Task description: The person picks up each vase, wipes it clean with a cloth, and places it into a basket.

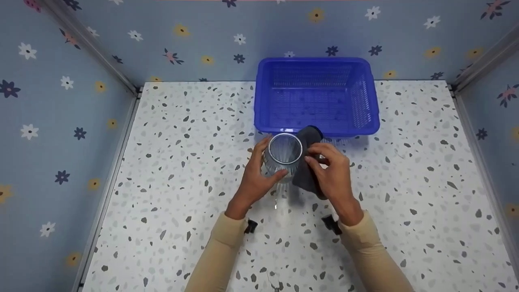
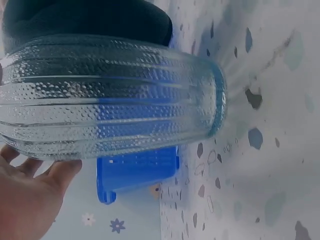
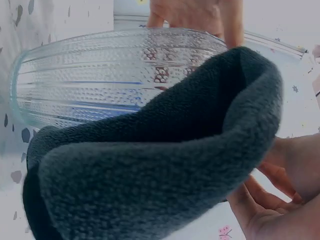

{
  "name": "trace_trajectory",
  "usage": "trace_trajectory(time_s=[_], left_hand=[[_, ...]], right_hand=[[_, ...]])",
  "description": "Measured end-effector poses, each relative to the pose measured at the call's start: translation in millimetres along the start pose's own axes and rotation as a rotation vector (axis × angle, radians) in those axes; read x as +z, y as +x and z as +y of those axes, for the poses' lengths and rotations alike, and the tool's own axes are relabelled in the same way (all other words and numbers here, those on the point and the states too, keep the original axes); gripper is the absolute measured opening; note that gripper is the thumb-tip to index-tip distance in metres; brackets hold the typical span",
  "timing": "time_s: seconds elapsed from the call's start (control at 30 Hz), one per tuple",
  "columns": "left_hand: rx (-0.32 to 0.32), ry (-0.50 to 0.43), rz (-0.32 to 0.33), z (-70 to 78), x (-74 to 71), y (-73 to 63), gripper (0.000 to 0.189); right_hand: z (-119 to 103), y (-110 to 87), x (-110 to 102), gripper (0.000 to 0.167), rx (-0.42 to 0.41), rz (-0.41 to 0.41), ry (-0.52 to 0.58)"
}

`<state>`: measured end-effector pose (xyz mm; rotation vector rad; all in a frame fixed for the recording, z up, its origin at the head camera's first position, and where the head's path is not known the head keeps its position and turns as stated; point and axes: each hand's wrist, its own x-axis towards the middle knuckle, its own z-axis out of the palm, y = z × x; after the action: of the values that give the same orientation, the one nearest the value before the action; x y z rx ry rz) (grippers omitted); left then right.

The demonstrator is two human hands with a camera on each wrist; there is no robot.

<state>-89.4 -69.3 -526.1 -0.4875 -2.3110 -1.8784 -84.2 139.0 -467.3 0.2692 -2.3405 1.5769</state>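
Note:
A clear ribbed glass vase (image 1: 279,167) stands upright in front of the basket, its round mouth facing up. My left hand (image 1: 256,180) grips it near the top, the thumb on the near side and the fingers round the far left. Whether its base (image 2: 217,102) touches the table cannot be told. My right hand (image 1: 334,172) pinches a folded dark grey cloth (image 1: 305,178) between thumb and fingers. That fuzzy cloth (image 3: 150,185) hangs against the vase's right side, and in the right wrist view it covers part of the glass.
A blue plastic basket (image 1: 317,133) with slotted walls stands behind the vase, against the back wall. The white speckled table (image 1: 182,162) spreads to both sides. Flower-patterned panels (image 1: 219,48) enclose the back, left and right.

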Motion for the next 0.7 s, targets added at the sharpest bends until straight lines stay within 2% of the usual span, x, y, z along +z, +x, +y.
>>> trace_trajectory(time_s=[0.2, 0.47, 0.6, 0.7], left_hand=[[-0.008, 0.049, 0.048, 0.4, 2.4, -2.2, 0.084], [-0.014, 0.052, 0.075, 0.9, 6.8, -2.9, 0.084], [-0.015, 0.065, 0.069, -0.5, 6.5, -2.9, 0.085], [-0.007, 0.084, 0.067, -2.3, 5.5, -4.0, 0.085]], right_hand=[[-1, 3.4, 2, 0.008, -0.013, -0.008, -0.083], [-1, 3.2, 3, 0.007, -0.030, 0.005, -0.139], [2, 1.9, 3, 0.008, -0.007, 0.007, -0.142], [14, -1.0, 5, 0.008, 0.031, -0.004, -0.142]])
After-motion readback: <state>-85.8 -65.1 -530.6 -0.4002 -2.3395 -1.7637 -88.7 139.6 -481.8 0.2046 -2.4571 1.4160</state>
